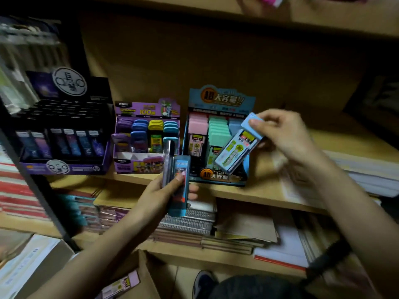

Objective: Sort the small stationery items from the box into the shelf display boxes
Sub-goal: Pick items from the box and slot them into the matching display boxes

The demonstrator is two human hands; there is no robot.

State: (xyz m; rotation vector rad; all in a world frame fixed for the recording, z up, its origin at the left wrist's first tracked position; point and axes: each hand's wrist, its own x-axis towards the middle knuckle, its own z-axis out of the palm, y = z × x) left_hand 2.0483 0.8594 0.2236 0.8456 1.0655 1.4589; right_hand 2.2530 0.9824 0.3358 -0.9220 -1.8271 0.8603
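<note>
The right hand (285,134) pinches a light blue case (237,145) by its top end and holds it tilted over the blue display box (220,98) on the shelf (259,190). The left hand (159,195) grips a teal case (177,209) and a clear tube (168,160) together, just in front of the purple display box (146,108). The cardboard box (149,275) sits open down below.

- The black box (62,130), purple box (146,137) and blue box (218,134) line the shelf (265,169) near edge, with only narrow gaps between them.
- Open room lies above and far behind the boxes, under the upper shelf (194,5).
- Bare wood lies between the blue box and the right paper stack (367,167).
- The right hand (285,134) and its pale blue case (237,145) cover the blue box's right column.
- The left hand (164,193) and its teal case (181,164) block the purple-blue gap.
</note>
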